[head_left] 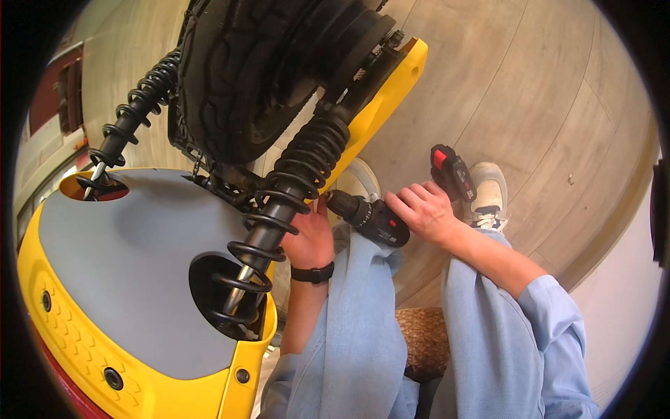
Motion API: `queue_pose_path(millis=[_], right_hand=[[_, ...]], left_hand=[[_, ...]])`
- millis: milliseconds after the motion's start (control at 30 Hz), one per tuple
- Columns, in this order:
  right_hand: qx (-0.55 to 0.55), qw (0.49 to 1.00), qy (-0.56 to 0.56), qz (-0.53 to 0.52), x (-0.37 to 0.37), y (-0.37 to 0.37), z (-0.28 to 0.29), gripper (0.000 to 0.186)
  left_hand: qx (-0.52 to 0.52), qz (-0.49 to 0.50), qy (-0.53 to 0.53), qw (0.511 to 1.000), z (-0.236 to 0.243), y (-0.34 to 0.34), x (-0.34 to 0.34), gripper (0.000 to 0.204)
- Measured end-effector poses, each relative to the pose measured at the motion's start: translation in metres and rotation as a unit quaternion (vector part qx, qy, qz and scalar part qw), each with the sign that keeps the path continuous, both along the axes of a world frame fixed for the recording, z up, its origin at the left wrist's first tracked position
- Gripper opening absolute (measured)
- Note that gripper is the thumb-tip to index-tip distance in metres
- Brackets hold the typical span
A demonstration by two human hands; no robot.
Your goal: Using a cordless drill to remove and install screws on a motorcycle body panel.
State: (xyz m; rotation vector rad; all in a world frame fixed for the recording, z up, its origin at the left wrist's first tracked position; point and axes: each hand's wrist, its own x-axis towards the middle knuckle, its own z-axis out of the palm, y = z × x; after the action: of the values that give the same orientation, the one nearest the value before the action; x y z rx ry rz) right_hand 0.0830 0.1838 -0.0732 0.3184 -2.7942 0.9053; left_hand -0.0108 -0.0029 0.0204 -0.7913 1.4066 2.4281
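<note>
Coiled black spring, stubby drill

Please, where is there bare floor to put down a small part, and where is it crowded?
Bare floor lies at upper right, between the yellow beam, the right shoe and the pale wall, with a small speck on it. It is crowded around the left hand, the drill in the right hand and the near spring shock absorber.

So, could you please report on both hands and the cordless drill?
Right hand gripping cordless drill; left hand by its chuck, partly hidden. Chuck end near yellow swingarm, contact unclear. Coil-over shock absorber partly blocks view.
</note>
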Motion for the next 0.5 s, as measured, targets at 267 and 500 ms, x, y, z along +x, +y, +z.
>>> queue_pose_path(millis=[267, 500], right_hand=[[-0.016, 1.000, 0.007, -0.013, 0.0001, -0.0015, -0.0011, 0.017], [-0.018, 0.999, 0.015, -0.022, -0.0014, -0.0020, 0.0016, 0.016]], left_hand=[[-0.016, 0.013, 0.005, 1.000, -0.0011, -0.0013, -0.0002, 0.050], [-0.030, 0.000, 0.003, 1.000, 0.0008, -0.0005, -0.0007, 0.052]])
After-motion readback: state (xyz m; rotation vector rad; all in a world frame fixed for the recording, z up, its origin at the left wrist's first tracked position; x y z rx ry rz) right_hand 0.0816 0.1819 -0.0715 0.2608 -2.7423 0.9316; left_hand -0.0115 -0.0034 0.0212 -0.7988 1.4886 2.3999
